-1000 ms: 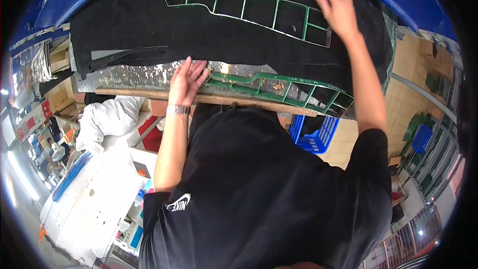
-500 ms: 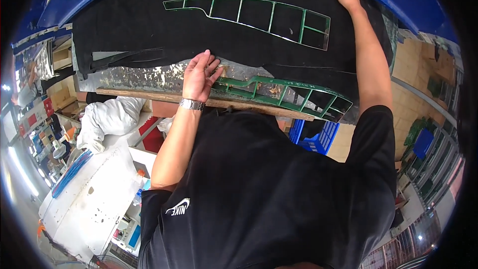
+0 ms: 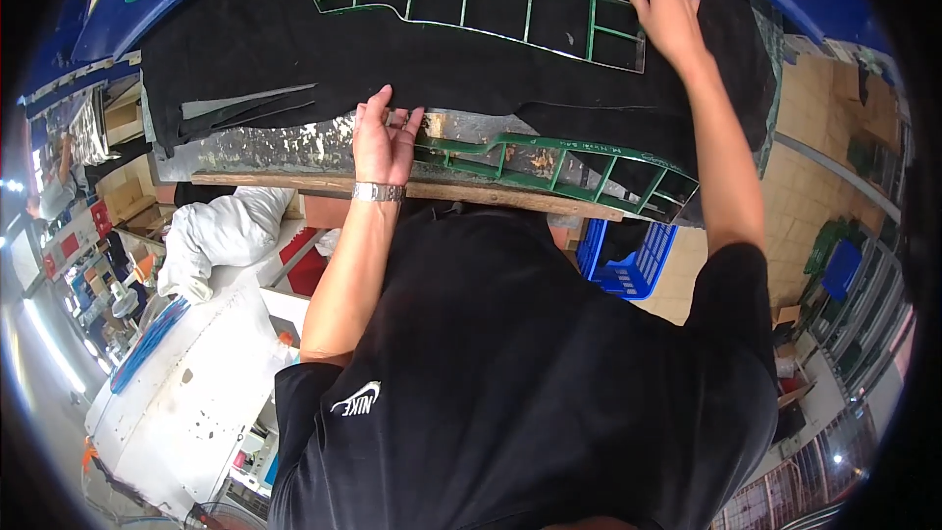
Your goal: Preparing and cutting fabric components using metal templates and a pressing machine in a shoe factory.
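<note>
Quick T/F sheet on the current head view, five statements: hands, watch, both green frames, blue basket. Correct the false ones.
1. The upper green frame lies on the black material. True.
2. The right hand is wrapped around the lower green frame. False: it is open, near the right end of the upper green frame.
3. A metal-banded wristwatch shows just below the left hand. True.
4. The blue basket stands on top of the black material. False: it is off the material, past the wooden strip.
5. The left hand is gripping the upper green frame. False: it is open, by the near edge of the black material.
</note>
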Action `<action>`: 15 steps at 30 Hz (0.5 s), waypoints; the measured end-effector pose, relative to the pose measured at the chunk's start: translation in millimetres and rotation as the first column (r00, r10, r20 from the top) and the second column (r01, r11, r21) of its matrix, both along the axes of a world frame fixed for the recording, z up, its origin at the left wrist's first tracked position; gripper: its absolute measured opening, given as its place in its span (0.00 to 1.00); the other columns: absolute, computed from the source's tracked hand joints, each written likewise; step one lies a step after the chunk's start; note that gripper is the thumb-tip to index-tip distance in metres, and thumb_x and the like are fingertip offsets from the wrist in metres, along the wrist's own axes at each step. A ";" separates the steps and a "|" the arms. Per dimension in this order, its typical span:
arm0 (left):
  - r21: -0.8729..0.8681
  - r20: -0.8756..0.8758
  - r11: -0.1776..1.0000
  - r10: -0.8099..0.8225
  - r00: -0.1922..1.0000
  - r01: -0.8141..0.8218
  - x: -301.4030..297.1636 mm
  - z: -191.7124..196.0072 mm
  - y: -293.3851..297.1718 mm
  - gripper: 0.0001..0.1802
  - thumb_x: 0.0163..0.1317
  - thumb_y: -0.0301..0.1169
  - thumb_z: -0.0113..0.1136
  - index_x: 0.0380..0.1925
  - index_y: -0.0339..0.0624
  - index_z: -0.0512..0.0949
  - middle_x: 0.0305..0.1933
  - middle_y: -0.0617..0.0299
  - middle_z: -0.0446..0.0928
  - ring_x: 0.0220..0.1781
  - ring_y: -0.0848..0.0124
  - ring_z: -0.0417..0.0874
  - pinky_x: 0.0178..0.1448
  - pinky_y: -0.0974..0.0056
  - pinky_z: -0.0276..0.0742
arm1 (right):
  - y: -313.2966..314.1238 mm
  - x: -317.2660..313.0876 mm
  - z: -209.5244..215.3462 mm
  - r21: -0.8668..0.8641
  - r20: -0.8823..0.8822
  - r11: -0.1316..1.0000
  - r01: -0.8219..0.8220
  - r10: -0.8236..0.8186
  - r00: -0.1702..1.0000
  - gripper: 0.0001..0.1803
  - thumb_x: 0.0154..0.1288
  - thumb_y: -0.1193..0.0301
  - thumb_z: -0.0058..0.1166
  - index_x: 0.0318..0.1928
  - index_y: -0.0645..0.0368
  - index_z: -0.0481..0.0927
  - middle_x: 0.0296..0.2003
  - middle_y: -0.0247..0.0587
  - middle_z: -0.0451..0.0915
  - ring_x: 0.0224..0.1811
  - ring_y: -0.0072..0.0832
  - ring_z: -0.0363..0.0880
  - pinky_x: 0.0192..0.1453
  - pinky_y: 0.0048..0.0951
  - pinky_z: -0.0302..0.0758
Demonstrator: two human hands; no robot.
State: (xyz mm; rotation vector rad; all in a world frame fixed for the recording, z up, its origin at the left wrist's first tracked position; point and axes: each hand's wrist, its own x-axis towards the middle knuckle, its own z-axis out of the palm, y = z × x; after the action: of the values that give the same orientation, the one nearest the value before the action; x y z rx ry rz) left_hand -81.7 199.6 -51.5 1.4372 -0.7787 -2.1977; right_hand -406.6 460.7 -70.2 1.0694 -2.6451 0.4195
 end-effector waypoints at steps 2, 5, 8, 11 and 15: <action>0.077 -0.067 0.997 0.015 0.998 -0.010 -3.7 3.1 5.2 0.11 0.65 0.32 0.67 0.32 0.44 0.73 0.31 0.63 0.76 0.36 0.68 0.79 0.57 0.55 0.81 | 15.9 39.5 6.5 -0.203 0.049 0.974 -0.102 0.114 0.992 0.21 0.65 0.62 0.64 0.54 0.58 0.80 0.61 0.45 0.76 0.62 0.45 0.74 0.64 0.43 0.71; 0.232 -0.147 0.970 -0.037 0.988 0.071 5.7 1.1 -1.1 0.12 0.67 0.35 0.65 0.30 0.42 0.74 0.30 0.62 0.77 0.35 0.69 0.79 0.51 0.61 0.80 | 34.2 99.5 28.4 -0.218 0.192 0.963 -0.160 0.203 0.960 0.21 0.61 0.63 0.68 0.52 0.57 0.82 0.55 0.42 0.78 0.58 0.44 0.76 0.62 0.43 0.72; 0.326 -0.283 0.917 -0.138 0.949 0.230 33.6 -16.2 -17.8 0.12 0.69 0.35 0.63 0.28 0.43 0.75 0.28 0.63 0.77 0.36 0.69 0.80 0.47 0.63 0.80 | 51.7 120.9 33.5 -0.180 0.387 0.947 -0.267 0.317 0.866 0.21 0.56 0.64 0.70 0.48 0.59 0.83 0.54 0.39 0.78 0.57 0.40 0.76 0.59 0.38 0.73; 0.333 -0.231 0.917 -0.147 0.962 0.220 27.0 0.9 -5.6 0.11 0.68 0.34 0.64 0.27 0.46 0.76 0.27 0.65 0.77 0.38 0.69 0.82 0.49 0.60 0.80 | 60.2 126.2 27.6 -0.170 0.376 0.965 -0.199 0.250 0.892 0.20 0.57 0.66 0.70 0.48 0.60 0.83 0.54 0.39 0.78 0.57 0.39 0.76 0.59 0.38 0.73; 0.133 -0.053 0.989 -0.062 0.997 0.069 28.8 5.2 -0.2 0.13 0.64 0.34 0.68 0.24 0.46 0.76 0.29 0.63 0.77 0.36 0.68 0.79 0.53 0.55 0.81 | 59.1 122.0 25.6 -0.165 0.307 0.965 -0.202 0.245 0.920 0.19 0.57 0.66 0.69 0.47 0.59 0.84 0.53 0.38 0.78 0.57 0.39 0.76 0.60 0.39 0.73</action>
State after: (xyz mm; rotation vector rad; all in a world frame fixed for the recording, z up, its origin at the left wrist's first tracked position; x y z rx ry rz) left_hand -53.0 199.4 -46.3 1.4338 -0.6815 -2.3662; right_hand -284.6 519.8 -44.6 1.3697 -2.7273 0.8749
